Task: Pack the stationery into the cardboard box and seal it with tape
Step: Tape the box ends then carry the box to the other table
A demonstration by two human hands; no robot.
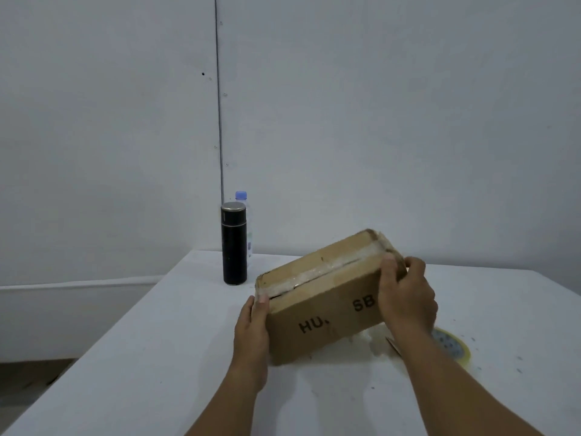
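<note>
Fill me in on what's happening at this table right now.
A person is holding a closed cardboard box on the white table, left hand on its near left end and right hand gripping its right end. Clear tape already runs along the top seam, and the box sits tilted, its right end raised. A tape roll lies just behind the right forearm. A black flask and a water bottle stand farther back, untouched.
</note>
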